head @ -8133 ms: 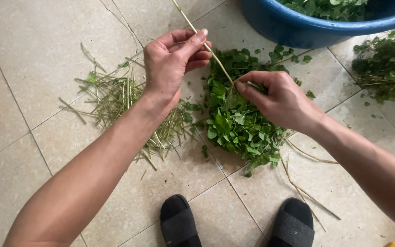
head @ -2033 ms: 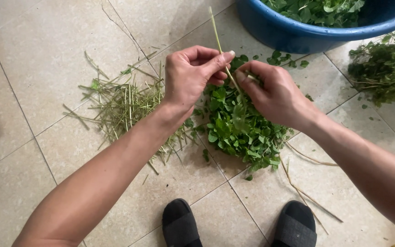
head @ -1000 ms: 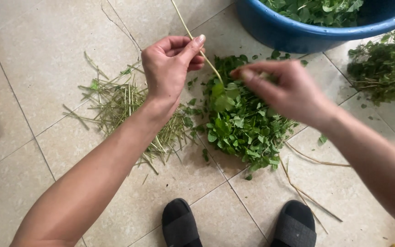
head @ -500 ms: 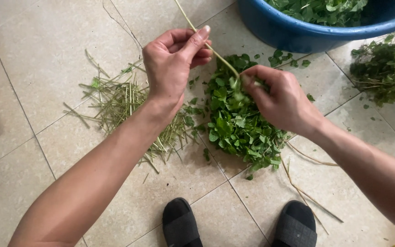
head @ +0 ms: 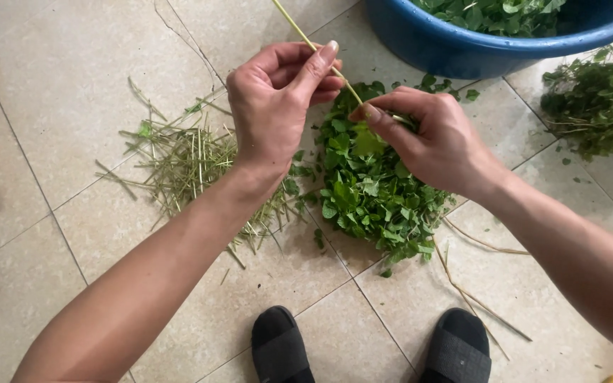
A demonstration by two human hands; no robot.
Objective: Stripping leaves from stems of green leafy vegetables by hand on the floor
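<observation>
Floor [head: 51, 92]: tiled, everything is laid directly on it. One blue tub [head: 477, 50] at top right, already filled with picked greens as far as its visible part shows. One unpicked bunch [head: 597, 106] of leafy stalks at the right edge, judged to be the work left. One leaf pile [head: 377, 191] at centre and one heap of bare stalks [head: 193, 163] to its left, judged to be the work done so far; the leaf pile is the larger of the two. A few loose stalks lie right of the leaf pile.

Two hands are counted, both over the leaf pile. One stem [head: 306, 39] is held between them, slanting up to the top edge. Left hand [head: 278, 106]: fingers pressed together on the stem, thumb against forefinger. Right hand [head: 434, 138]: thumb and forefinger pinched on the lower end of the stem, with a leaf at the fingertips. The stem looks bare above the left hand, so stripping of this one is judged nearly finished.

Two black slippers [head: 282, 347] at the bottom edge.
</observation>
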